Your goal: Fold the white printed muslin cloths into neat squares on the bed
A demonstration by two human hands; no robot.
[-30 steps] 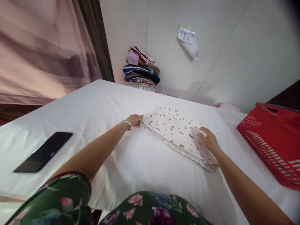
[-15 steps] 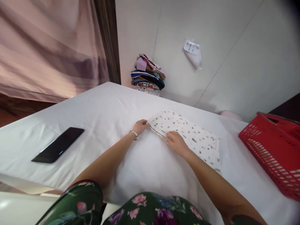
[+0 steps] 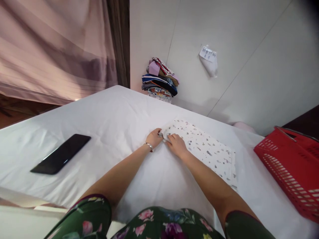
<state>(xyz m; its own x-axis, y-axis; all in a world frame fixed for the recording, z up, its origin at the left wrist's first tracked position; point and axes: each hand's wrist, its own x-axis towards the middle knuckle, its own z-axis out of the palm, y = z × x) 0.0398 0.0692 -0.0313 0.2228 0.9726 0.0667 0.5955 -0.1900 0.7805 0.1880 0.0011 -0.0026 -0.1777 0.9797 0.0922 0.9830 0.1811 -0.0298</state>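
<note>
A white cloth with a small dark print (image 3: pixel 201 142), folded into a long flat rectangle, lies on the white-covered table (image 3: pixel 109 116). My left hand (image 3: pixel 154 138), with a bracelet at its wrist, pinches the cloth's near left corner, where the fabric is bunched. Close beside it, my right hand (image 3: pixel 176 144) has its fingers closed on the near edge of the same cloth. The fingertips of both hands are partly hidden. The cloth's garment type cannot be made out.
At left on the table lies a black tablet-like slab (image 3: pixel 61 154). A red plastic basket (image 3: pixel 289 166) stands at the right. Folded clothes (image 3: pixel 160 79) are stacked against the wall at the far edge. A pink curtain (image 3: pixel 54 49) hangs at left; a labelled plastic pouch (image 3: pixel 208 61) is on the wall.
My right hand has slid left along the near edge toward my left hand. The cloth's left corner is now more bunched between them. The view has shifted slightly.
</note>
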